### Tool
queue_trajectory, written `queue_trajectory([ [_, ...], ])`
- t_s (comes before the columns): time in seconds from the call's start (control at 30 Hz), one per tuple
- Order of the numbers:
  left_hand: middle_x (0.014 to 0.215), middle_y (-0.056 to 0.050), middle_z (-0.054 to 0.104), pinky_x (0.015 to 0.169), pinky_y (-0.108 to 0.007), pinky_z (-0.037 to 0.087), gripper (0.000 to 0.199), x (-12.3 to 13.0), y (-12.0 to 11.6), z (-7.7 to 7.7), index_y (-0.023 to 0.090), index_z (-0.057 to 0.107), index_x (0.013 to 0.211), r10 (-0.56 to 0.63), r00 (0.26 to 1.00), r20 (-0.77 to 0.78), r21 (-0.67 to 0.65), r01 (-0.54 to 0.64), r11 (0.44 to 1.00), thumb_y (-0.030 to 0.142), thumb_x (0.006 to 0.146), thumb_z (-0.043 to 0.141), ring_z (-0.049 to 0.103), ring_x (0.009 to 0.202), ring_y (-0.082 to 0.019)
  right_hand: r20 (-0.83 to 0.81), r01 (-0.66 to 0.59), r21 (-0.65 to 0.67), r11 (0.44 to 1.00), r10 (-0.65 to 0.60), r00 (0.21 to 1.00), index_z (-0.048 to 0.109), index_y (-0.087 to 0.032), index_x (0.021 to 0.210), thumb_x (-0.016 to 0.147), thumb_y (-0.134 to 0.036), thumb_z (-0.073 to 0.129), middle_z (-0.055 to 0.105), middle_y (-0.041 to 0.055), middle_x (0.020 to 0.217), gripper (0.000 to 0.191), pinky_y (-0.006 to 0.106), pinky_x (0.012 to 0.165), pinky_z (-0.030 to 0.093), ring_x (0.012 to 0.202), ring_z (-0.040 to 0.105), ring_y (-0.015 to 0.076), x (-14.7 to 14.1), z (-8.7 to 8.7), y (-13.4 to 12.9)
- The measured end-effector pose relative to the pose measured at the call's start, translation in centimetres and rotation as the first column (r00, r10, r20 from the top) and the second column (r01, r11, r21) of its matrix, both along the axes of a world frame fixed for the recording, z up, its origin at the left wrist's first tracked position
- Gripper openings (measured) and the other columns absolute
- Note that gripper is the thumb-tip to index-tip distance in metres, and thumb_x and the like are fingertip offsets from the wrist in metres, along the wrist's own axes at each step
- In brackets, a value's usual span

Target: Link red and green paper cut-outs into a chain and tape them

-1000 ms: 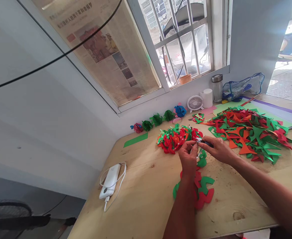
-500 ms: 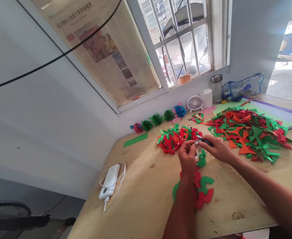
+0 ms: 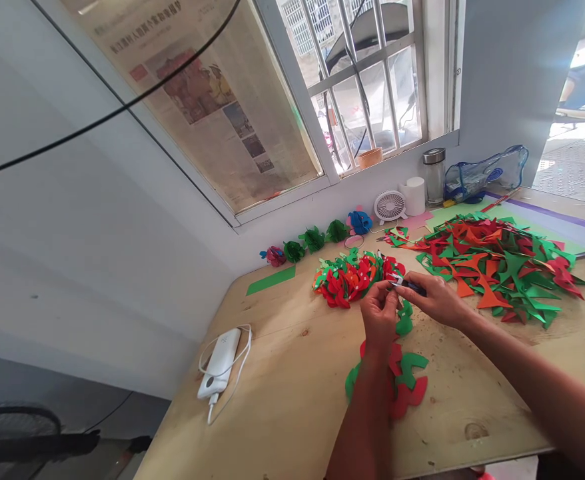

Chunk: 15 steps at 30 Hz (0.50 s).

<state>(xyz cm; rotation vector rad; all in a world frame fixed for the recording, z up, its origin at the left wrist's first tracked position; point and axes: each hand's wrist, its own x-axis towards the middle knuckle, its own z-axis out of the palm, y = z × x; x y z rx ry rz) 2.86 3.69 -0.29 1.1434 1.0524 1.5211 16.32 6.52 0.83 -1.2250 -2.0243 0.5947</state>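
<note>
Your right hand (image 3: 438, 298): fingers grasping one dark-handled tool (image 3: 415, 288). Your left hand (image 3: 378, 311): fingers pinched at the tool's tip, contents unclear. Beyond, on the surface (image 3: 277, 373): one red-and-green paper cluster (image 3: 347, 281).

The table (image 3: 272, 373) is pale wood with dark knots and a low sheen, and the red, orange and green scraps (image 3: 502, 267) on it look like matt coloured paper. The power bank (image 3: 226, 353) looks like smooth white plastic, slightly glossy. The bottle (image 3: 435, 183) appears to be clear glass or plastic under a shiny metal lid (image 3: 434, 156).
</note>
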Motion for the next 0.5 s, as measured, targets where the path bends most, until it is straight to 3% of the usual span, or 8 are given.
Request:
queue_trajectory([
  [0.5, 0.057, 0.002, 0.050, 0.046, -0.019, 0.035, 0.022, -0.09, -0.20, 0.24, 0.014, 0.062, 0.086, 0.014, 0.998, -0.055, 0.008, -0.014, 1.000, 0.033, 0.074, 0.060, 0.044, 0.049, -0.007, 0.003, -0.031, -0.003, 1.000, 0.031, 1.000, 0.055, -0.018, 0.070, 0.086, -0.056, 0.041, 0.049, -0.0012, 0.061, 0.044, 0.024, 0.054, 0.030, 0.059, 0.039, 0.0113, -0.01, -0.39, 0.09],
])
